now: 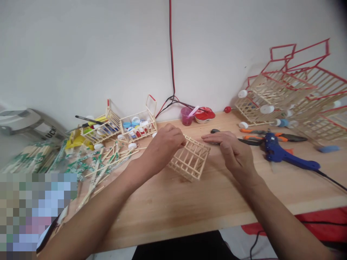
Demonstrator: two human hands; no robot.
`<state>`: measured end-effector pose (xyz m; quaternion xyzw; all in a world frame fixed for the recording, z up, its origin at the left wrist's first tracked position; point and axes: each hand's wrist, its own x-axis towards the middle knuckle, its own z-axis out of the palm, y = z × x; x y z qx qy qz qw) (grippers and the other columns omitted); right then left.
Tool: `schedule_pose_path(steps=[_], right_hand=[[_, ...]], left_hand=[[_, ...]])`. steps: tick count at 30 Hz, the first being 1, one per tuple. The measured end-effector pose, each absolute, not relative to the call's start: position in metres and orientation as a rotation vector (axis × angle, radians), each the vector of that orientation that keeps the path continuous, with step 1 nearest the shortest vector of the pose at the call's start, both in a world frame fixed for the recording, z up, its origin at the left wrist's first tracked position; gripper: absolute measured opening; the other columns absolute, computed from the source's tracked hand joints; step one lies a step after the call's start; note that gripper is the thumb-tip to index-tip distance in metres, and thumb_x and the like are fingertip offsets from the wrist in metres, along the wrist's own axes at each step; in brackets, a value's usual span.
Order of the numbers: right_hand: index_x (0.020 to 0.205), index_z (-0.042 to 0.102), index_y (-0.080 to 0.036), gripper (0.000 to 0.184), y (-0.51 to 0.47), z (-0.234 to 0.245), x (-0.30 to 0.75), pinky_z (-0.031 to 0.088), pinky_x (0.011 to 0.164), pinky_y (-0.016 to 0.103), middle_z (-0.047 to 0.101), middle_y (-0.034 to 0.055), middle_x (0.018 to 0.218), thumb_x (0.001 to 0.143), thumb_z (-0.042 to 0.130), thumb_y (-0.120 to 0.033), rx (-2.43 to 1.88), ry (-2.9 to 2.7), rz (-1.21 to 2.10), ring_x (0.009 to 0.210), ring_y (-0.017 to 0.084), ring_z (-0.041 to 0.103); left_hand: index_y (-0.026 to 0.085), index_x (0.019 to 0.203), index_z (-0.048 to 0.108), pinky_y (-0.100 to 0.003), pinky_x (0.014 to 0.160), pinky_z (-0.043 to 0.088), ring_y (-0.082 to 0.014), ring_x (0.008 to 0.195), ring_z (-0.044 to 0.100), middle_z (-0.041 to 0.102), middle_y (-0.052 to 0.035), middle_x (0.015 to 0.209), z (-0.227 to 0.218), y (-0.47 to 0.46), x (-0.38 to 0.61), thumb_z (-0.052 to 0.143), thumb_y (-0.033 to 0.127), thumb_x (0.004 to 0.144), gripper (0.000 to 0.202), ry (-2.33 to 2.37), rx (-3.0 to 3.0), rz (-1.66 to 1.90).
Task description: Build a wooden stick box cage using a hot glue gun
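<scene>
A small basket frame made of thin wooden sticks point(191, 157) is tilted just above or on the table in the middle of the view. My left hand point(167, 146) grips its upper left edge, fingers closed. To the right of the frame is my right hand point(235, 153), its fingers stretched out toward the frame's upper right corner with a small gap between. Nothing shows in the right hand. Part of the frame is hidden behind my left hand.
Loose sticks and wrappers point(105, 162) lie on the left. Two stick carts point(138, 124) hold bottle caps. A purple cup point(187, 116) and red paint dish point(205, 115) stand at the wall. On the right are a blue glue gun point(276, 150), pliers point(292, 137) and stacked red-edged carts point(287, 86).
</scene>
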<state>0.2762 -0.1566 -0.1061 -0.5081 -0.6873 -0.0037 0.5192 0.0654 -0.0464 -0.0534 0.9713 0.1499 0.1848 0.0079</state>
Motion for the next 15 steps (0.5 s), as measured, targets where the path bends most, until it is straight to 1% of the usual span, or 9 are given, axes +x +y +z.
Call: schedule_pose_path(steps=[3, 5, 8, 12, 15], right_hand=[[0.105, 0.072, -0.026, 0.035, -0.158, -0.105, 0.275, 0.047, 0.096, 0.048, 0.076, 0.0073, 0.108, 0.103, 0.037, -0.030, -1.227, -1.637, -0.014, 0.105, 0.024, 0.068], [0.105, 0.072, -0.026, 0.035, -0.158, -0.104, 0.275, 0.047, 0.095, 0.048, 0.076, 0.0071, 0.109, 0.103, 0.037, -0.030, -1.228, -1.633, -0.021, 0.105, 0.024, 0.068], [0.106, 0.072, -0.026, 0.034, -0.158, -0.103, 0.275, 0.047, 0.094, 0.047, 0.076, 0.0067, 0.108, 0.102, 0.038, -0.028, -1.196, -1.648, -0.056, 0.104, 0.024, 0.068], [0.102, 0.073, -0.026, 0.030, -0.159, -0.101, 0.274, 0.048, 0.090, 0.046, 0.077, 0.0066, 0.099, 0.100, 0.044, -0.026, -1.173, -1.678, -0.115, 0.099, 0.025, 0.069], [0.098, 0.074, -0.025, 0.027, -0.159, -0.100, 0.272, 0.048, 0.085, 0.045, 0.077, 0.0068, 0.096, 0.098, 0.047, -0.025, -1.205, -1.685, -0.156, 0.095, 0.025, 0.069]], left_hand=[[0.016, 0.089, 0.069, -0.037, 0.088, 0.045, -0.0201, 0.093, 0.059, 0.071, -0.0059, 0.091, -0.051, -0.043, 0.062, 0.061, 0.016, 0.092, 0.009, 0.448, 2.976, 0.698], [0.017, 0.094, 0.069, -0.036, 0.088, 0.046, -0.0190, 0.095, 0.060, 0.072, -0.0053, 0.095, -0.044, -0.042, 0.057, 0.058, 0.014, 0.093, 0.012, 0.508, 2.907, 0.843], [0.018, 0.097, 0.069, -0.034, 0.090, 0.046, -0.0182, 0.099, 0.061, 0.072, -0.0041, 0.099, -0.030, -0.042, 0.046, 0.055, 0.009, 0.093, 0.017, 0.643, 2.848, 0.983], [0.019, 0.095, 0.070, -0.034, 0.090, 0.046, -0.0186, 0.099, 0.061, 0.073, -0.0030, 0.097, -0.021, -0.041, 0.035, 0.059, 0.009, 0.090, 0.015, 0.694, 2.838, 0.994], [0.018, 0.091, 0.071, -0.034, 0.088, 0.045, -0.0185, 0.095, 0.060, 0.073, -0.0027, 0.092, -0.024, -0.040, 0.035, 0.062, 0.010, 0.089, 0.012, 0.659, 2.851, 0.917]])
